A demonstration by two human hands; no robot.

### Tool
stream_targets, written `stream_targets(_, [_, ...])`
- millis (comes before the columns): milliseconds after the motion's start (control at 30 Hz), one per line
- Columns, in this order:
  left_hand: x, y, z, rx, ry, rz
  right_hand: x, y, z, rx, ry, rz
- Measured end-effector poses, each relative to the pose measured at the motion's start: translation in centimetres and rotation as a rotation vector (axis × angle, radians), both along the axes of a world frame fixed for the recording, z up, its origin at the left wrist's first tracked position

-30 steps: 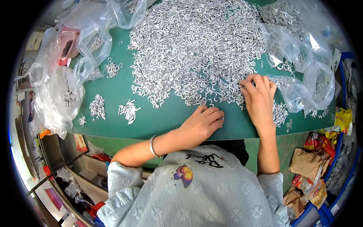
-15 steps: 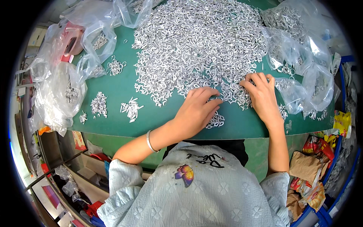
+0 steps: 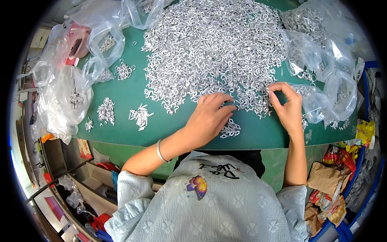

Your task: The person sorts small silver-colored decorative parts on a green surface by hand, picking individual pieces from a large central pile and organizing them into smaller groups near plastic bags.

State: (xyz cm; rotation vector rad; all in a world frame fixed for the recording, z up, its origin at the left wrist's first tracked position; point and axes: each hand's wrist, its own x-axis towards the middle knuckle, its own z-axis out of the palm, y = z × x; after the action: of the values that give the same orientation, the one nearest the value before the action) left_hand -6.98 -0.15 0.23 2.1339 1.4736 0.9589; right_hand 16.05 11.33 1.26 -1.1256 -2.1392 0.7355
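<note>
A big heap of small silvery metal hooks (image 3: 213, 48) covers the far middle of the green table (image 3: 125, 97). My left hand (image 3: 209, 119) rests palm down at the heap's near edge, fingers spread over loose pieces, with a small bunch of hooks (image 3: 230, 129) lying by its fingertips. A silver bangle (image 3: 159, 151) circles that wrist. My right hand (image 3: 288, 107) is at the heap's right edge, thumb and fingers pinched on a small row of the metal hooks (image 3: 266, 101).
Clear plastic bags holding more hooks lie at the left (image 3: 60, 97) and right (image 3: 322, 68) of the table. Small sorted piles (image 3: 140, 116) sit at the near left. Crumpled wrappers (image 3: 330, 181) fill a bin at lower right; shelves stand below left.
Both hands have moved up from the table's near edge into the heap. My right hand has lifted off the table and now pinches a few hooks.
</note>
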Motion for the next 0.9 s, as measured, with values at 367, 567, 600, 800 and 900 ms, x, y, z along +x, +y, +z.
stream_targets(367, [0.0, -0.2, 0.2, 0.020, 0.024, 0.019, 1.0, -0.9, 1.0, 0.144, -0.205, -0.083])
stream_targets(567, [0.9, 0.3, 0.3, 0.016, -0.055, -0.001, -1.3, -5.9, 1.2, -0.128, -0.056, 0.209])
stream_targets(600, [1.2, 0.3, 0.3, 0.024, -0.075, -0.014, -2.0, -6.6, 0.9, -0.075, -0.090, 0.242])
stream_targets(800, [1.9, -0.7, -0.4, -0.054, -0.093, -0.159, -0.8, -5.7, 0.5, -0.002, -0.081, 0.089])
stream_targets(900, [1.9, 0.6, -0.1, 0.005, -0.022, -0.175, 0.6, -3.0, -0.2, 0.072, -0.155, -0.149])
